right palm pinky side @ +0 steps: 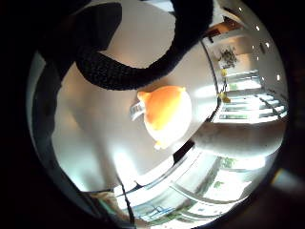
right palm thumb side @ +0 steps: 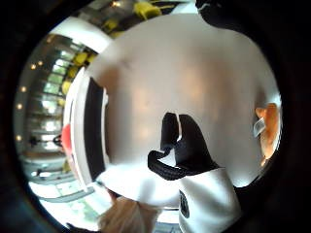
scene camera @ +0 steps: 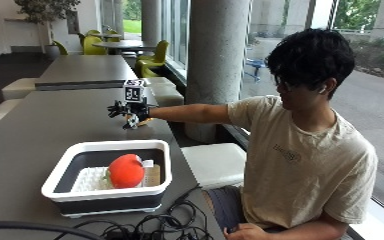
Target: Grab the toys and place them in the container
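Observation:
In the outside view my gloved right hand (scene camera: 129, 111) reaches far out over the grey table (scene camera: 39, 125), fingers spread and holding nothing. An orange plush toy (right palm pinky side: 167, 112) with a white tag lies on the table just below the palm; a curved gloved finger (right palm pinky side: 128, 71) arches over it without touching. The same toy (right palm thumb side: 269, 128) shows at the edge of the thumb side view, beyond my loosely curled fingers (right palm thumb side: 187, 143). In the outside view the hand hides it. The container (scene camera: 59, 172), a white-rimmed dark basin, stands nearer the person and holds a red toy (scene camera: 125, 170) and some pale items.
Black cables (scene camera: 152, 225) lie tangled at the table's near edge beside the container. White bench seats (scene camera: 215, 162) run along the table's right side, with a concrete pillar (scene camera: 215, 60) behind them. A second table (scene camera: 85, 67) stands farther back.

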Action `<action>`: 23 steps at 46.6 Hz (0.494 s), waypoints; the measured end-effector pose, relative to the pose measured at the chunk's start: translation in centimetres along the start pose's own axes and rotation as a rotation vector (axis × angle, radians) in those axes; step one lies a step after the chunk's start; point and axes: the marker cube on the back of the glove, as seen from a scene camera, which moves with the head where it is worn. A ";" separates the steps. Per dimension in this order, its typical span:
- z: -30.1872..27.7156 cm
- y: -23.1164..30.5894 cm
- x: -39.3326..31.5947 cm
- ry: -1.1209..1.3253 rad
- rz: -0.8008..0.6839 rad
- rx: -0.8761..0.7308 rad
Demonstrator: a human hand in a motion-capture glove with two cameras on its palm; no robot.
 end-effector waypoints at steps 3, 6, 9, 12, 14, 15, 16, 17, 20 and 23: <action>-0.1 -0.4 -0.2 -0.007 -0.056 0.023; -0.2 -0.4 -0.4 -0.019 -0.069 0.028; -0.2 -0.1 -0.4 -0.021 -0.050 0.011; -0.3 0.0 -0.1 -0.001 -0.033 0.009; -0.4 0.0 0.0 0.001 -0.028 0.015; -0.4 0.0 0.0 -0.001 -0.025 0.016; -0.4 0.0 0.0 -0.001 -0.017 0.015; -0.5 0.1 0.0 0.003 -0.006 0.014; -0.7 0.2 0.1 0.019 0.026 0.012; -0.8 0.3 -0.2 0.003 0.037 0.012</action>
